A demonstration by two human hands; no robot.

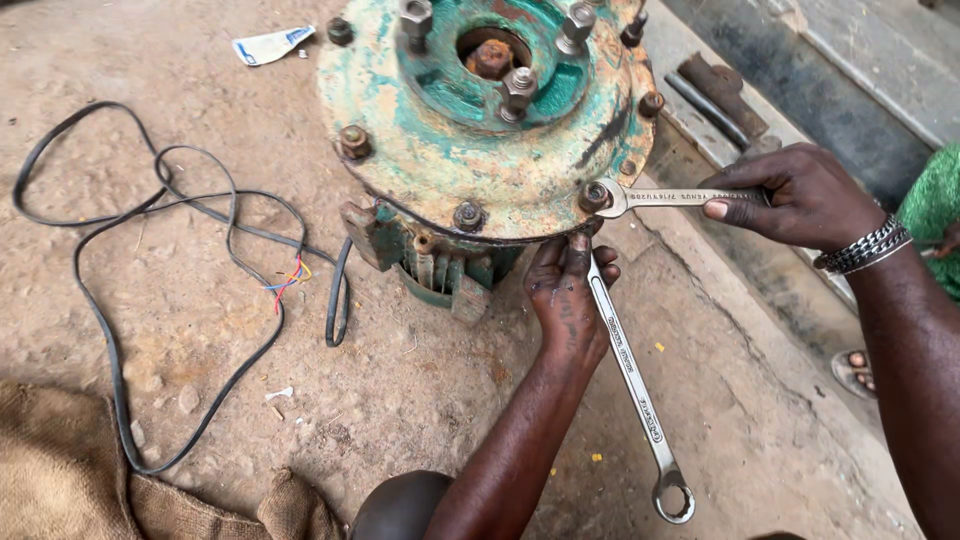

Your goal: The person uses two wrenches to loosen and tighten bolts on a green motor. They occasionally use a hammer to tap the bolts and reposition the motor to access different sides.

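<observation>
My right hand (800,195) grips a spanner (680,197) lying level on the flange bolt (594,196), while my left hand (567,295) clasps a second spanner (632,375) beneath it.

flange (440,150): flaking teal-green paint over tan and rust-brown patches
bolts (352,142): rusty brown; the upper nuts (518,82) dull grey
shaft (491,58): orange-brown rust
spanners (632,375): bright silver; a second one (680,197) the same
cable (110,330): black; its bared wires (290,278) red, blue and yellow
ground (200,300): dusty pale brown
sack (60,470): coarse tan weave
bracelet (865,247): silver links
cloth (930,205): green
wrapper (270,44): white and pale blue
</observation>
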